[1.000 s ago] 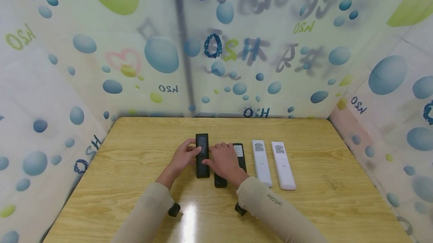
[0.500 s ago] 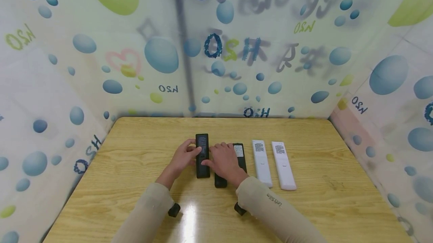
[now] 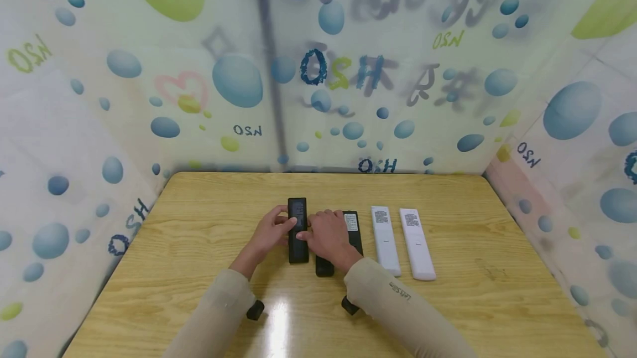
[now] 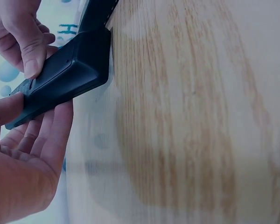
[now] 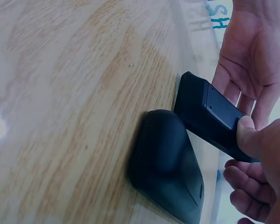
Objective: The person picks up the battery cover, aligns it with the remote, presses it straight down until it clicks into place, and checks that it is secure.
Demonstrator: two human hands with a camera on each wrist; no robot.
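My left hand holds a black remote control back side up, thumb on its face and fingers underneath, as the left wrist view shows. The remote's near end rests on or just above the table. My right hand has its thumb pressed on the back, by the battery cover; its other fingers are curled beside the remote's right edge. Beneath the right hand lies a second black remote, partly hidden. A third black remote with a white label lies just right of it, partly covered by the hand.
Two white remotes lie face down to the right, labels at their far ends. The wooden table meets a patterned curtain wall at the back, with similar walls on both sides.
My right wrist and sleeve have shifted slightly left, and the right thumb has moved a little up the remote. The left hand keeps its hold; the other remotes lie as before.
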